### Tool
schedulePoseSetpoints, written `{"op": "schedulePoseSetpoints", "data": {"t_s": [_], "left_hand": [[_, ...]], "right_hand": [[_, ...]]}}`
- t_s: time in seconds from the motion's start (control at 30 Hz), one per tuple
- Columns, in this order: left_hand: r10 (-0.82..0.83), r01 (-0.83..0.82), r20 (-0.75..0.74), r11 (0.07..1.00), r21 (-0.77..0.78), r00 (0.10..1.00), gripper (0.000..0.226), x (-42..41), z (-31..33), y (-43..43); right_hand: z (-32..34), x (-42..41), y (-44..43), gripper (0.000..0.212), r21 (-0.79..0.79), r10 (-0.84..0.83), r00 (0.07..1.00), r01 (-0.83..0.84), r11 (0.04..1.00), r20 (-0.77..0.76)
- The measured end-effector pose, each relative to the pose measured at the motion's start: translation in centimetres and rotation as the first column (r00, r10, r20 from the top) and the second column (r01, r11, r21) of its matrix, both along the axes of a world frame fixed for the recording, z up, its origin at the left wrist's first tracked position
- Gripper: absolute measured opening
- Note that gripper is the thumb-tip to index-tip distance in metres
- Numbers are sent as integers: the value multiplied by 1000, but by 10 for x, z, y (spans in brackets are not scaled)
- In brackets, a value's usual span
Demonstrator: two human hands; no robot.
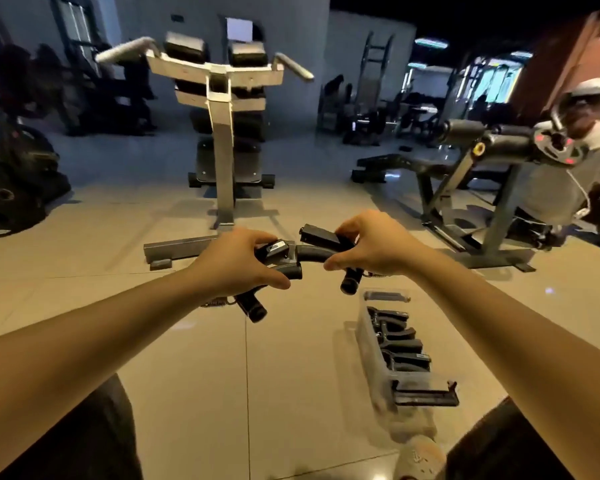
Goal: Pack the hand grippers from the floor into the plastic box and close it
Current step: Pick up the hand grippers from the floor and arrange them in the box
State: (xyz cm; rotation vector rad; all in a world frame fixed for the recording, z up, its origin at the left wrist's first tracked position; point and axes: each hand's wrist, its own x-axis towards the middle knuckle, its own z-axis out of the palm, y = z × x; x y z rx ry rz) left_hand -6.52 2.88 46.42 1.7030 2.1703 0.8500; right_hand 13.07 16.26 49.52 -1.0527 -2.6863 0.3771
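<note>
While both arms reach fwd over a glossy beige tile floor [187,358], a dim gym fills the bkgd: a grey dip/leg-raise stand [222,133] straight ahead, a padded bench frame [478,174] to the right w/ another person [575,150] behind it, weight plates [11,188] at left. Left hand [238,263] is curled shut round a black hand gripper [274,268] (handle end pokes out below). Right hand [378,247] pinches a second gripper [321,242], fingers closed on it. Both are held in the air, tips just about touching. Clear plastic box [371,344] sits on the floor lower right, lid off, w/ several packed grippers [400,344] in a row.
</note>
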Motion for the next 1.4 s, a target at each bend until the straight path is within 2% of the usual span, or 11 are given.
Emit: {"op": "schedulePoseSetpoints", "data": {"t_s": [0.2,0.33,0.6,0.73,0.9,1.03,1.17,1.27,1.4], "left_hand": [[-98,98,8,993,-61,995,83,66,-18,92],[-118,122,36,988,-98,992,82,84,-38,143],[-57,70,92,986,-149,994,91,82,-85,229],[-41,46,28,971,-234,999,90,82,-119,267],[-117,115,12,945,-307,993,86,89,-150,292],[-110,131,80,923,-362,991,83,88,-177,315],[-52,91,110,918,-387,993,81,88,-193,337],[-31,84,135,908,-411,990,78,93,-210,345],[-54,82,71,868,-489,996,91,88,-231,346]], "right_hand": [[-19,81,67,51,-29,-127,992,127,992,-3],[-39,109,116,51,-60,-174,983,177,982,52],[-94,110,218,52,-118,-213,945,248,962,247],[-151,103,260,47,-165,-187,928,250,954,324],[-203,107,279,52,-199,-173,933,243,949,317],[-237,110,303,60,-251,-184,926,274,928,331],[-264,107,321,65,-251,-248,910,339,907,333],[-295,104,324,62,-247,-309,882,408,879,357],[-332,103,323,63,-294,-428,842,522,801,328]]}}
